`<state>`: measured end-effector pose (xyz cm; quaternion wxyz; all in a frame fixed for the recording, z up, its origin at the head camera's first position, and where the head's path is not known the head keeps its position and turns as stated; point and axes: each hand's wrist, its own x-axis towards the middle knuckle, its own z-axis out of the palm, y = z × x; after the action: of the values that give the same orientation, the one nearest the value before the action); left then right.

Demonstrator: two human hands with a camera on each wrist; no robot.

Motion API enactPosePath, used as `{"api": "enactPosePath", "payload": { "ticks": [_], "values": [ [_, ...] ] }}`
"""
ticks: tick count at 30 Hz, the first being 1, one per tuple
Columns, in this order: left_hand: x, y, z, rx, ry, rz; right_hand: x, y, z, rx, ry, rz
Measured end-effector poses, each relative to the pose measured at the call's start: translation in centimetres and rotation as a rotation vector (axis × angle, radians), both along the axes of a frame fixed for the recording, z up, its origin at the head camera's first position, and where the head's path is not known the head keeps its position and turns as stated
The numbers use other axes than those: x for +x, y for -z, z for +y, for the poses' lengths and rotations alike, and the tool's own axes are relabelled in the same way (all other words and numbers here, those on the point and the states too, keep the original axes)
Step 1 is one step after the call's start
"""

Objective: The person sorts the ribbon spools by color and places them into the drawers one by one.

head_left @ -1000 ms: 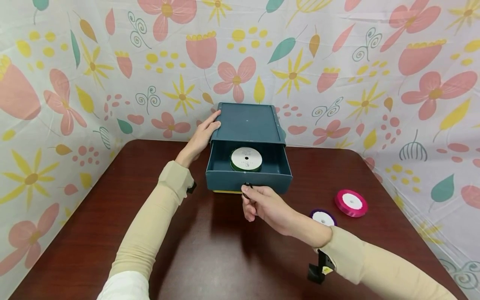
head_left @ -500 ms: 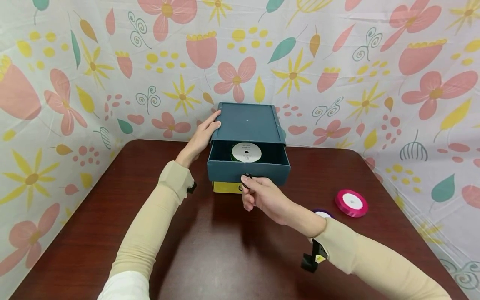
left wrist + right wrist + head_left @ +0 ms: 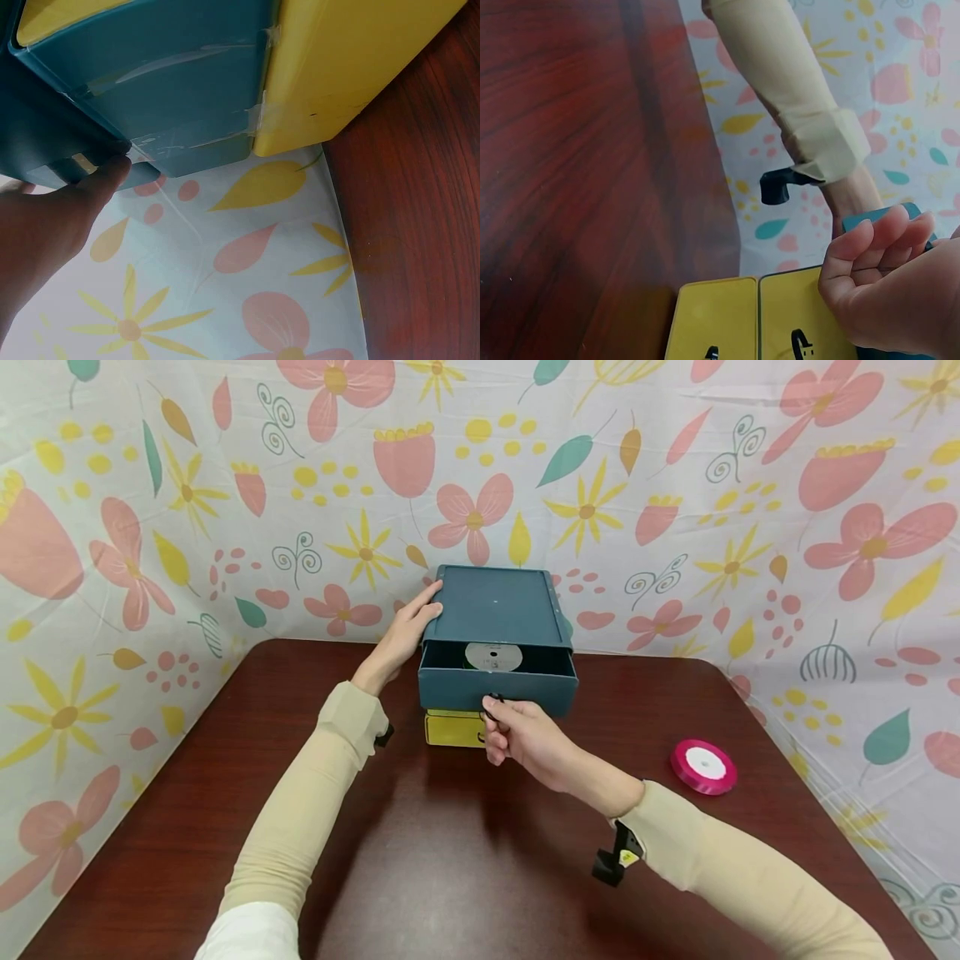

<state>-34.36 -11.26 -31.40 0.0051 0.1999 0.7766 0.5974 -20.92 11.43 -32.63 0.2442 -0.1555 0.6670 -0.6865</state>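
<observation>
A blue drawer box [image 3: 495,606] stands at the back of the table, its top drawer [image 3: 450,692] partly pulled out. Inside that drawer lies a ribbon spool [image 3: 492,657] with a white label, green showing at its edge. My right hand [image 3: 531,737] pinches the small black handle [image 3: 495,697] on the drawer front between thumb and finger. Against the box's left side rests my left hand [image 3: 402,637], fingers extended along the upper edge. The left wrist view shows that hand [image 3: 52,232] touching the dark blue side. In the right wrist view, the right hand's [image 3: 892,289] fingers are curled.
Below the blue drawer sit yellow drawers [image 3: 453,730]; two yellow fronts [image 3: 718,315] with black handles show in the right wrist view. A pink ribbon spool [image 3: 703,767] lies on the brown table [image 3: 420,877] to the right. A flowered cloth [image 3: 675,410] hangs behind.
My right hand has moved away from me, sliding the top drawer inward, and more of the yellow front shows below. The forearm now covers the purple spool. My left hand stays put.
</observation>
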Motion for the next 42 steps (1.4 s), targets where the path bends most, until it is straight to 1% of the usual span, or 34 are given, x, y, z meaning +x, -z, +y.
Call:
{"api": "enactPosePath", "payload": {
  "ticks": [9, 18, 22, 24, 31, 35, 42],
  "values": [
    [0.1, -0.1, 0.1, 0.034, 0.013, -0.017, -1.2, 0.0, -0.1, 0.011, 0.032, -0.006],
    [0.0, 0.0, 0.1, 0.046, 0.014, -0.023, -2.2, 0.0, -0.2, 0.020, 0.050, 0.006],
    [0.1, -0.2, 0.2, 0.053, 0.022, -0.029, -2.7, 0.0, -0.2, 0.018, 0.065, 0.002],
    [0.3, -0.5, 0.2, 0.059, 0.030, -0.040, -3.0, -0.1, -0.2, 0.019, 0.071, 0.000],
    [2.0, -2.1, 0.3, 0.059, 0.049, -0.064, -3.8, -0.1, -0.3, 0.032, 0.083, 0.005],
    [2.3, -2.3, 0.3, 0.061, 0.049, -0.071, -4.4, -0.1, -0.4, 0.036, 0.089, 0.005],
    [2.3, -2.2, 0.3, 0.069, 0.055, -0.077, -4.8, -0.2, -0.4, 0.034, 0.078, 0.005]
  ]
}}
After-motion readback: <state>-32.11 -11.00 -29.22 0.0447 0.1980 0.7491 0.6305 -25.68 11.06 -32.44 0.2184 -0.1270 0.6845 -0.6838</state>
